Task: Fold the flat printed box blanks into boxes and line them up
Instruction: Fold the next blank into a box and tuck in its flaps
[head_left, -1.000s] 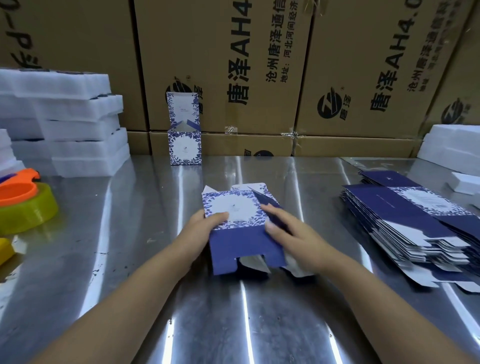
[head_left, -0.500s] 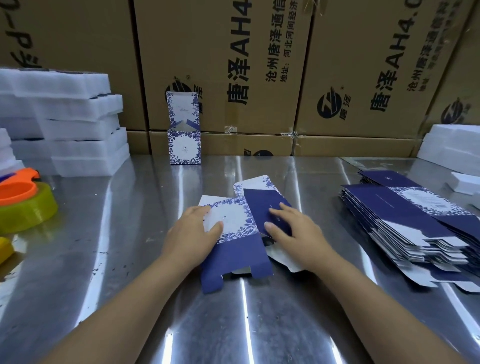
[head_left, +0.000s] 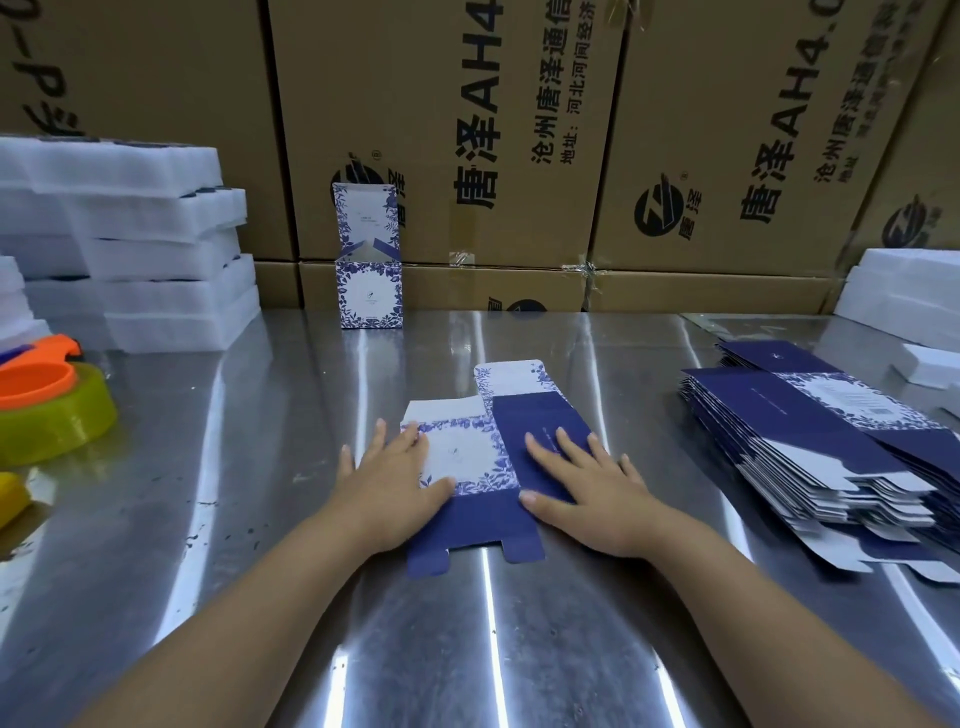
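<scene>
Head view: we see a blank (head_left: 480, 462) lying flat on the steel table (head_left: 519, 649) at centre. The left hand (head_left: 387, 480) and right hand (head_left: 576, 483) press it down, fingers straight and spread. A folded box (head_left: 370, 296) stands at the far edge, lid up. At right we note a stack of blanks (head_left: 810, 452); at far left, foam trays (head_left: 130, 249).

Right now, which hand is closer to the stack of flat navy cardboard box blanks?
Right. The right hand lies left of the stack of flat navy cardboard blanks, apart from it; the left hand is farther left; both press one blue-and-white blank.
</scene>
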